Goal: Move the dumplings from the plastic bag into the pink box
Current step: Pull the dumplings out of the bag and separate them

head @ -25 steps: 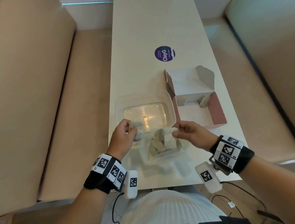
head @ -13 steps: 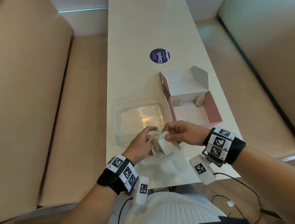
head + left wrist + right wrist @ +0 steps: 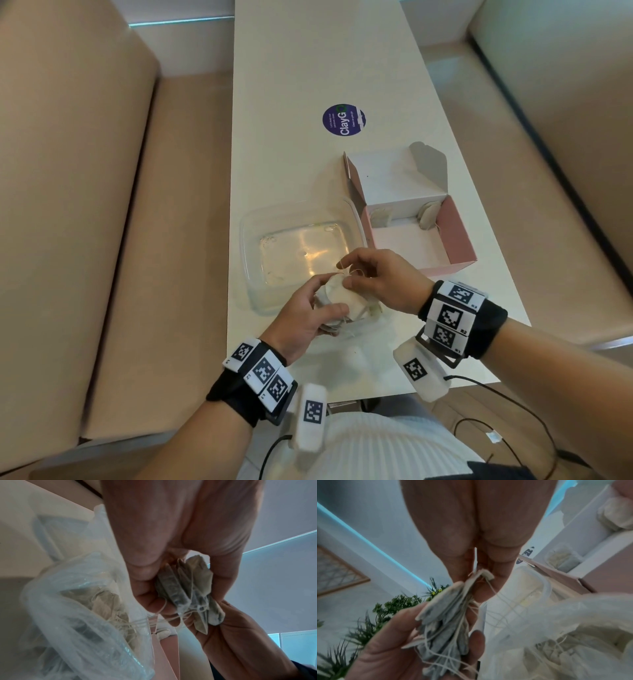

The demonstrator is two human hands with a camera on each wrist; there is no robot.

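Left hand (image 3: 301, 320) now grips flat, stringed dumplings (image 3: 337, 298) with right hand (image 3: 380, 279).

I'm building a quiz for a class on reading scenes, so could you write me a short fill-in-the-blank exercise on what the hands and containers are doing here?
1. The left hand holds a bundle of flat stringed sachets just above the plastic ____.
2. The right hand pinches the bundle's thin ____.
3. The pink box stands with its lid ____.
4. The clear tub sits to the ____ of the pink box.

Missing words: bag; strings; open; left
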